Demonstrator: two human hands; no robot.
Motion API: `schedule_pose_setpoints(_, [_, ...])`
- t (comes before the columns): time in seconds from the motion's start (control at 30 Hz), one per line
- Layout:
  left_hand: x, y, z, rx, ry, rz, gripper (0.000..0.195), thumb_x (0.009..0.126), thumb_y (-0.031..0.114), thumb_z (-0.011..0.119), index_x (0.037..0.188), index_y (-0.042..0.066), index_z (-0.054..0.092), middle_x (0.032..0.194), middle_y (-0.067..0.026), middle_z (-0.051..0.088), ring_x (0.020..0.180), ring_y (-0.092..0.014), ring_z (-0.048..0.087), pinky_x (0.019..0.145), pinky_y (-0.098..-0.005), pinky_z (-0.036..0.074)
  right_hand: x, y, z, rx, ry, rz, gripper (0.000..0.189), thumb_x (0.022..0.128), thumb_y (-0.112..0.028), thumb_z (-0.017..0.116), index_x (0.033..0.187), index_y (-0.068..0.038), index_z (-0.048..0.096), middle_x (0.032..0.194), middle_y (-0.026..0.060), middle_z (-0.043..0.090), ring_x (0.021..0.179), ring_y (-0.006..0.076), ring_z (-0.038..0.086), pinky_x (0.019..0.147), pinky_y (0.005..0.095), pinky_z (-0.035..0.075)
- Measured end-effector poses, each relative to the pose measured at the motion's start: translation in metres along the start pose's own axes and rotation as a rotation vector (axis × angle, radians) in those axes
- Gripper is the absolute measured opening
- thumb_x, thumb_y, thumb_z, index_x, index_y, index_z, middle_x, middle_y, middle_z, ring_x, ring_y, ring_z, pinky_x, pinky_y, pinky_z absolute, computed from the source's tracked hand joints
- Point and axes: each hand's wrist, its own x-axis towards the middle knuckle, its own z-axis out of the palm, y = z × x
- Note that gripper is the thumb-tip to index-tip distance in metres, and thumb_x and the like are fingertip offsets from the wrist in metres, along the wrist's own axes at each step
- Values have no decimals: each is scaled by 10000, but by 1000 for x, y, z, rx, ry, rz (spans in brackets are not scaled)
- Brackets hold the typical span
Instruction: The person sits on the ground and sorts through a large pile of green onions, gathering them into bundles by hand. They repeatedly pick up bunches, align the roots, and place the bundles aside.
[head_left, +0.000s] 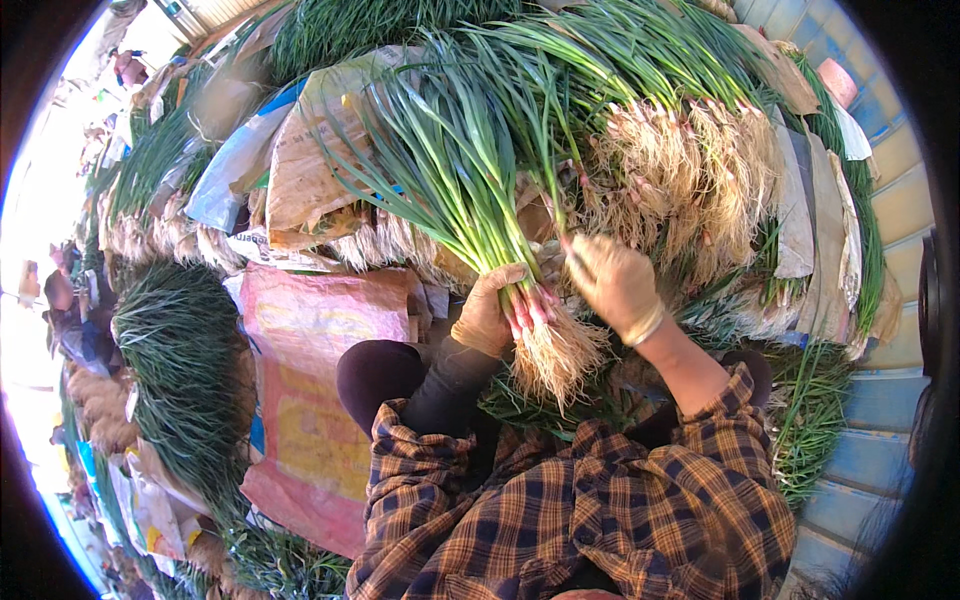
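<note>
My left hand (489, 311), in a tan glove, is closed around a bunch of green garlic plants (491, 217) just above their pink bulbs. Long leaves fan out up and to the left, and pale roots hang down beneath the hand. To the right, my gloved right hand (609, 285) pinches a single plant (558, 202) near its pink base, its leaves pointing up. That hand is slightly blurred. Beyond it, a large pile of similar plants (667, 142) lies with the roots towards me.
A pink woven sack (322, 315) lies at the left beside a heap of green leaves (176, 360). Tan sacking (315, 142) partly covers more plants ahead. Leaves (810, 412) lie at the right by a panelled wall (877, 420). People (75, 322) are at the far left.
</note>
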Motion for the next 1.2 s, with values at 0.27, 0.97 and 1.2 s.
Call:
schedule_pose_setpoints(0.27, [3, 0, 7, -45, -145, -19, 508, 823, 248, 557, 1154, -135, 524, 934, -275, 640, 636, -304, 650, 540, -349, 575, -4, 24, 0, 934, -506, 397, 477, 909, -439, 616, 1114, -11, 666, 862, 92, 703, 728, 142, 661, 656, 267, 536])
schedule_pose_setpoints(0.97, [-4, -3, 25, -150, 31, 41, 437, 793, 193, 602, 1131, -74, 526, 851, -208, 638, 665, -314, 634, 698, -450, 571, -194, 177, -277, 468, 809, 942, 391, 935, -319, 592, 1246, -83, 582, 1092, 56, 623, 950, 118, 567, 845, 291, 456])
schedule_pose_setpoints(1.2, [-4, -11, 21, -32, 108, 96, 391, 828, 254, 602, 1016, -86, 564, 717, -238, 641, 550, -314, 629, 539, -366, 564, -467, 244, -370, -82, 760, 1604, 426, 951, -332, 506, 1270, -56, 568, 1240, 98, 566, 1096, 201, 544, 916, 330, 417])
